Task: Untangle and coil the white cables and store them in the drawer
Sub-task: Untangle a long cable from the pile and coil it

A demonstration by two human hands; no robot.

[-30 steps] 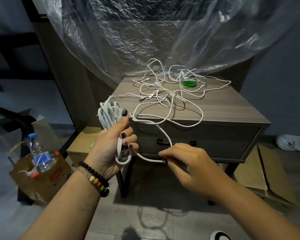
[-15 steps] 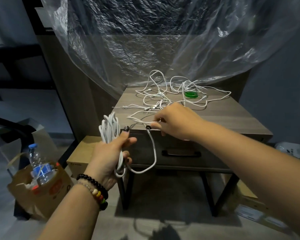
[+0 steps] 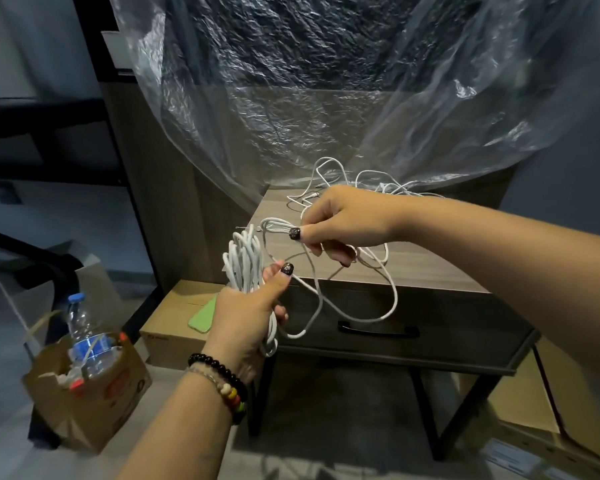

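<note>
Two hands work white cable at frame centre.
Left hand (image 3: 246, 317) grips the coil (image 3: 245, 261); right hand (image 3: 340, 223) pinches a loose strand (image 3: 278, 224) above the closed drawer (image 3: 430, 327).

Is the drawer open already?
No, the drawer is closed flush under the tabletop while the left hand grips the coiled cable and the right hand pinches a loose loop.

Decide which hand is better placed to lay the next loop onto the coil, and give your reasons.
Probably the right hand: it pinches the loose cable just beside the coil, while the left hand is fully occupied gripping that coil.
</note>
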